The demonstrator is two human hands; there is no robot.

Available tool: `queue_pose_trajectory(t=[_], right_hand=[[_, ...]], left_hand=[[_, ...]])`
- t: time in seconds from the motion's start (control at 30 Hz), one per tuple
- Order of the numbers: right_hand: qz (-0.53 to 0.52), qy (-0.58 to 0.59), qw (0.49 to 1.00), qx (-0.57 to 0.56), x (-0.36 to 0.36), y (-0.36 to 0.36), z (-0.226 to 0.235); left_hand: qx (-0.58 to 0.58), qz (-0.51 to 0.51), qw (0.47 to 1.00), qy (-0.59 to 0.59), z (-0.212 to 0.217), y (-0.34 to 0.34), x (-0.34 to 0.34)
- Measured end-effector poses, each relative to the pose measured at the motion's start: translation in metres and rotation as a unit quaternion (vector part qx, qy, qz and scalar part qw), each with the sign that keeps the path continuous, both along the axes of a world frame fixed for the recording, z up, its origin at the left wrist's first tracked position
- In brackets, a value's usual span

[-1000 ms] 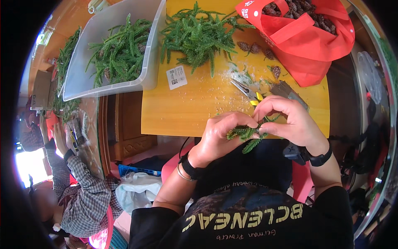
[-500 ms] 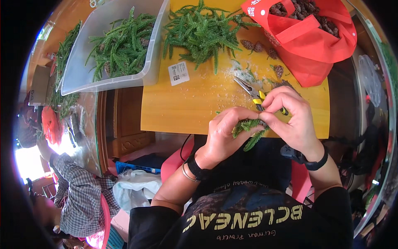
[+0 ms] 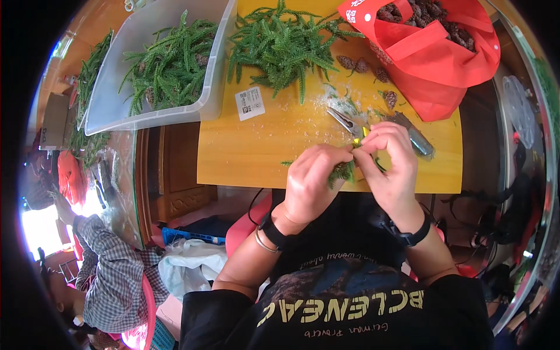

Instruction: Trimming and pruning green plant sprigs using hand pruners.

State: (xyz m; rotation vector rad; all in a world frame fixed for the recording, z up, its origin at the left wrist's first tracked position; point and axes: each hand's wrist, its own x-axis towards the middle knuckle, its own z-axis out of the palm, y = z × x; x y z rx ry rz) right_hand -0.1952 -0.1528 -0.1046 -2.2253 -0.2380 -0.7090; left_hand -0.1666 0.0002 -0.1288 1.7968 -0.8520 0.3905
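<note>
Over the front of the yellow table, my left hand is closed around a green artificial pine sprig, whose needles stick out on either side of the fingers. My right hand pinches with thumb and forefinger right at the left fingertips, by the sprig's end. What lies in that pinch is too small and covered to make out. Just beyond the hands lie pliers with yellow and black handles, partly hidden by my right fingers. A dark bundle in clear wrap rests to the right of them.
A clear plastic bin of green sprigs stands far left, beside a loose sprig pile. A red bag of pine cones sits far right, with loose cones near it. At left, another person sits in a checked shirt.
Both hands have shifted slightly left, and the sprig has turned in my left hand. My right hand has uncovered the wrapped bundle. The pliers lie about where they were.
</note>
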Motion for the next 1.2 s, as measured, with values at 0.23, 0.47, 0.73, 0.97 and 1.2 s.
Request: queue_pose_trajectory(t=[0.23,0.47,0.73,0.97,1.2], right_hand=[[0.125,0.071,0.99,-0.003,-0.003,-0.021,0.026],[0.168,0.073,0.983,-0.02,0.003,-0.026,0.028],[0.152,0.031,0.984,-0.089,0.001,-0.024,0.027],[0.22,0.142,0.964,-0.052,0.004,-0.035,0.047],[0.285,0.134,0.939,-0.138,0.016,-0.042,0.057]], left_hand=[[-0.058,-0.047,0.981,0.178,0.001,0.001,0.0],[-0.062,-0.08,0.968,0.228,0.005,0.002,0.0],[-0.041,-0.056,0.972,0.226,0.007,0.001,-0.004],[-0.058,-0.142,0.942,0.299,0.012,0.005,0.002],[-0.071,-0.205,0.911,0.351,0.011,0.008,0.003]])
